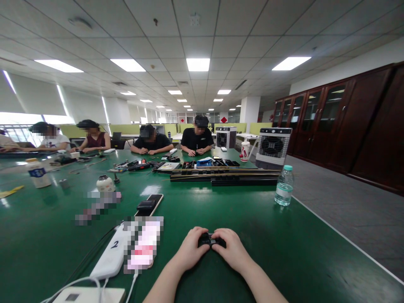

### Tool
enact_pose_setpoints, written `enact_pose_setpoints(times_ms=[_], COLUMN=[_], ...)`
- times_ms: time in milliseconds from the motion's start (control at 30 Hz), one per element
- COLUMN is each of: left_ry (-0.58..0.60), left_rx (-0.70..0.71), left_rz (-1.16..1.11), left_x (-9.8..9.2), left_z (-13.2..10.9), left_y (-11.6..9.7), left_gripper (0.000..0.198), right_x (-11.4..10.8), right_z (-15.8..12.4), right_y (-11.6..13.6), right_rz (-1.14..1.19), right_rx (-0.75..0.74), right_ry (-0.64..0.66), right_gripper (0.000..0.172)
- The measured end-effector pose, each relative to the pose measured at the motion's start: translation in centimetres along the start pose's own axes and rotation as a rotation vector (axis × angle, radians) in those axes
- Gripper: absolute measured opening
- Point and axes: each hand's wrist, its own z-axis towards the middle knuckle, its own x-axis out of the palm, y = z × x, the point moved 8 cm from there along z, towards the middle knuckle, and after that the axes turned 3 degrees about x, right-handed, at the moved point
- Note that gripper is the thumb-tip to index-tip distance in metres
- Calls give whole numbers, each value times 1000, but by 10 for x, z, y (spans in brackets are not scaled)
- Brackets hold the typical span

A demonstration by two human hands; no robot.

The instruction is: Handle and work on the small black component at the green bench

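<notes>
Both of my hands meet low in the head view, just above the green table [176, 210]. Between them is a small black part [206, 239] with a greyish piece near its middle; its exact kind is too small to make out. My left hand [193, 246] has its fingers and thumb closed on the left end. On the other end, the fingers and thumb of my right hand [232, 247] are curled round it. My fingers cover much of the part.
Left of my arms lie a white power bank [109, 252], a phone [143, 244] with cables, and a dark phone [156, 204]. A water bottle [284, 187] stands right, near the table edge. Long black rails [246, 181] and tools lie farther back; several people sit beyond.
</notes>
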Motion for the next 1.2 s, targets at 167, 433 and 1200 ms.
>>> enact_pose_setpoints(times_ms=[167,433,1200], left_ry=[-10,-2,26], left_rx=[4,-29,-42], left_rz=[0,-13,-14], left_x=[-2,-2,-2], left_z=[-1,-1,-2], left_y=[-3,0,-1], left_gripper=[37,45,48], right_x=[-5,-15,-41], right_z=[0,2,2], right_y=[6,-4,-35], right_rz=[52,86,218], right_rx=[-14,53,119], right_ry=[-26,-95,-391], right_gripper=[16,18,29])
